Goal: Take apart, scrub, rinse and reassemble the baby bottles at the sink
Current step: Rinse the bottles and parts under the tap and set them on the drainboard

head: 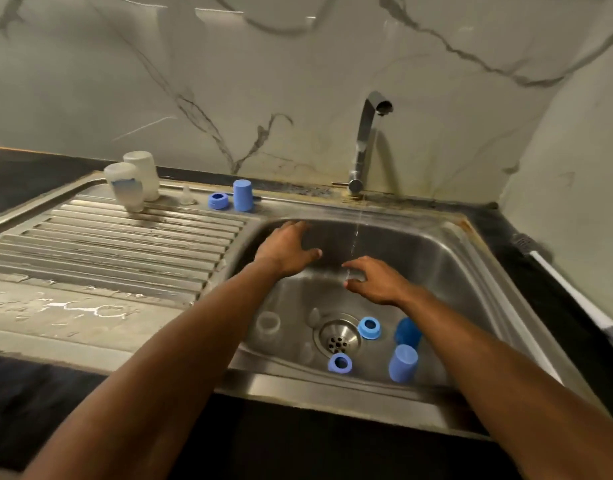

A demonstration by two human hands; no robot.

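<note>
Head-worn, wide-angle, single view. Looks forward and steeply down into the sink (447, 237) from close above its near rim; faces the marble wall behind the tap (365, 140), drainboard (107, 244) left of the sink.

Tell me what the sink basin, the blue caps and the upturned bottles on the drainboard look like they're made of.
Sink basin: brushed stainless steel, going by its grey sheen and soft reflections. Blue caps: likely matte moulded plastic, uniform opaque colour, no shine. Upturned bottles: translucent, frosted-looking, probably plastic, though glass cannot be ruled out.
</note>
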